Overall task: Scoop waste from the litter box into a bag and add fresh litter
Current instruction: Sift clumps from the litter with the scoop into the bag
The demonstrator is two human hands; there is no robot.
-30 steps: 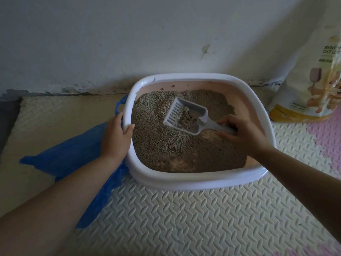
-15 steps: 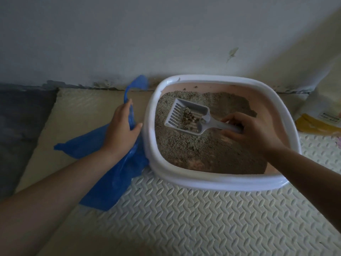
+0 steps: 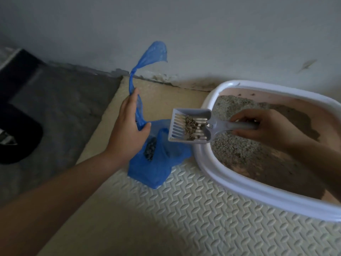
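A white-rimmed litter box (image 3: 258, 189) with a pink inside holds grey litter (image 3: 238, 145) at the right. My right hand (image 3: 267, 126) grips the handle of a pale slotted scoop (image 3: 190, 126). Clumps of waste lie in the scoop, which hangs over the box's left rim and the mouth of a blue plastic bag (image 3: 156, 167). My left hand (image 3: 127, 126) holds the bag's edge up beside one handle, with the thumb inside the opening. Dark clumps lie inside the bag.
Everything stands on a cream foam mat (image 3: 184, 209) with a ribbed pattern, against a grey wall (image 3: 184, 34). Bare dark floor (image 3: 55, 111) lies left of the mat, with a black object (image 3: 16, 137) at the far left edge.
My right hand lifted the loaded scoop out of the litter and carried it left over the bag. My left hand left the box rim, took the bag's edge and raised it open. My view swung left.
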